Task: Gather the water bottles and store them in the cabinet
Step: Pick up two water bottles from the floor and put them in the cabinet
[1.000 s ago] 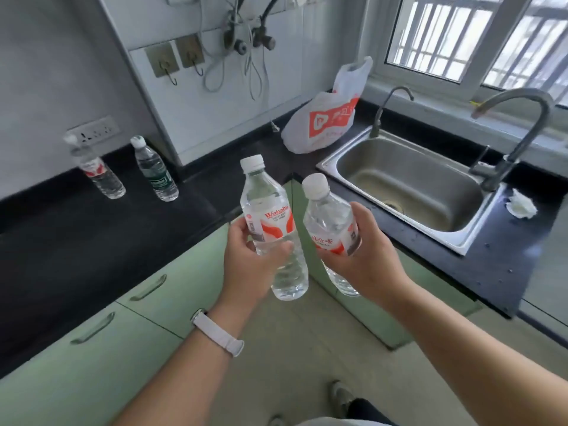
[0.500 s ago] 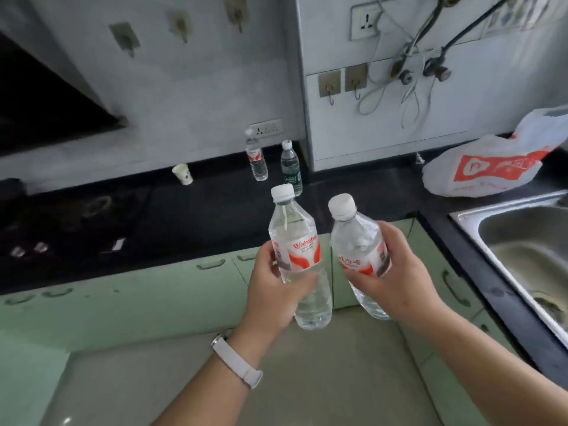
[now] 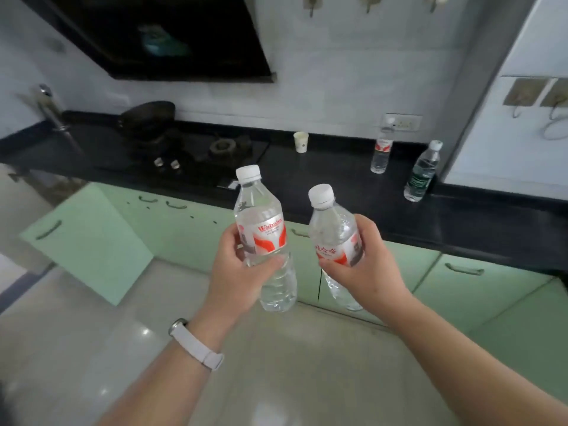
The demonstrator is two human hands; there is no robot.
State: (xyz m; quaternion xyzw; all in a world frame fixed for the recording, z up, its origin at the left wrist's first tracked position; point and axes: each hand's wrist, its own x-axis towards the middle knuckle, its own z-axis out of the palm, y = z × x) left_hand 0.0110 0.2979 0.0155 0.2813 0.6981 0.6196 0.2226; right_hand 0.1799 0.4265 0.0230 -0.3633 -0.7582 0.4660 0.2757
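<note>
My left hand [image 3: 238,272] grips a clear water bottle with a red and white label [image 3: 261,222], held upright in front of me. My right hand [image 3: 368,265] grips a second red-labelled water bottle [image 3: 333,229], tilted slightly left. Two more bottles stand on the black counter at the right: a red-labelled one [image 3: 382,149] by the wall socket and a green-labelled one [image 3: 422,173] near the wall corner. At the left, one pale green cabinet door [image 3: 89,244] stands swung open below the counter; its inside is hidden.
A black counter [image 3: 322,176] runs across over pale green cabinets [image 3: 461,278]. A gas hob with a dark pan [image 3: 147,118] sits at the left under a range hood [image 3: 172,35]. A small paper cup [image 3: 301,142] stands on the counter. Glossy floor tiles lie below.
The view has swung left: the sink and plastic bag have left the frame, the hob, hood and open cabinet door have come in. Both hands still hold their bottles.
</note>
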